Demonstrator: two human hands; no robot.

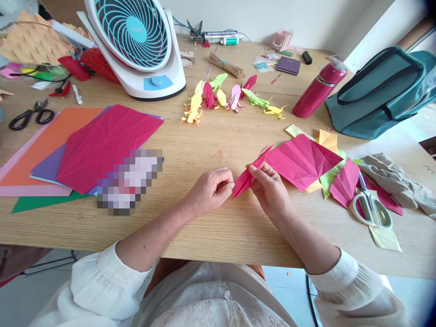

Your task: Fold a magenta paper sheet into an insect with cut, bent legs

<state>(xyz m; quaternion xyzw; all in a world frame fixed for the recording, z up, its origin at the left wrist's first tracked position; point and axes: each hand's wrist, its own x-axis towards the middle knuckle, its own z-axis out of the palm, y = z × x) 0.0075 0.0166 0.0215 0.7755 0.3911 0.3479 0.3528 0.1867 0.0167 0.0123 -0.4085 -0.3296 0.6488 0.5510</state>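
Observation:
Between thumb and fingers, my right hand grips a narrow, pointed piece of folded red paper just above the table. My left hand is curled beside the paper's lower tip, thumb and fingers together; whether anything is inside them, I cannot make out. Behind my right hand lies a creased red sheet, partly over yellow and green paper pieces. Farther back stands a row of small folded paper animals in yellow, pink, red and green.
Left of me lie stacked coloured sheets and black-handled scissors. A white fan stands behind them. On the right are a red bottle, a teal bag, white-handled scissors and a grey cloth.

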